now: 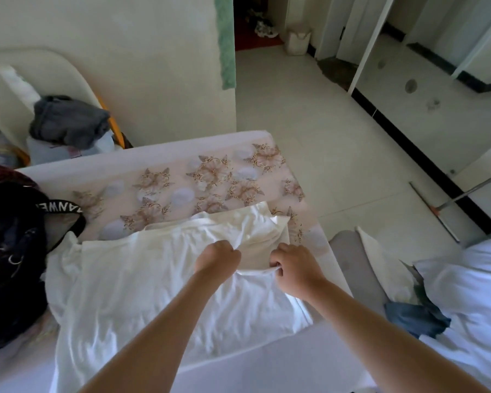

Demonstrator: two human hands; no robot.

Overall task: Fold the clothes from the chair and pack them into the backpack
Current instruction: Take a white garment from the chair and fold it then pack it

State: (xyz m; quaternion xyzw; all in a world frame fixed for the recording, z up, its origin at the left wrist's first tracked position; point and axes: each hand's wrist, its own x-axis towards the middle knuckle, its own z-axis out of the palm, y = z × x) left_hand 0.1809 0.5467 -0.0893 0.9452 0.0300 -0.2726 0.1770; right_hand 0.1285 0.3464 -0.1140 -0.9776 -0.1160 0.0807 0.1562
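A white T-shirt [142,279] lies spread over the floral-topped table [182,180], its neckline toward the right. My left hand [217,258] grips a bunched fold of the shirt near the collar. My right hand [294,268] pinches the white collar rim just to the right of it. A black backpack [12,251] with a lettered strap sits at the table's left end, touching the shirt's edge. Dark grey clothes [68,123] lie heaped at the upper left, by the pale chair [40,69].
More white cloth [471,285] and a blue garment [417,319] lie at the right on a grey seat [349,259]. A broom [448,205] lies on the tiled floor. A green towel [226,41] hangs on the wall corner. A white bin [296,41] stands at the doorway.
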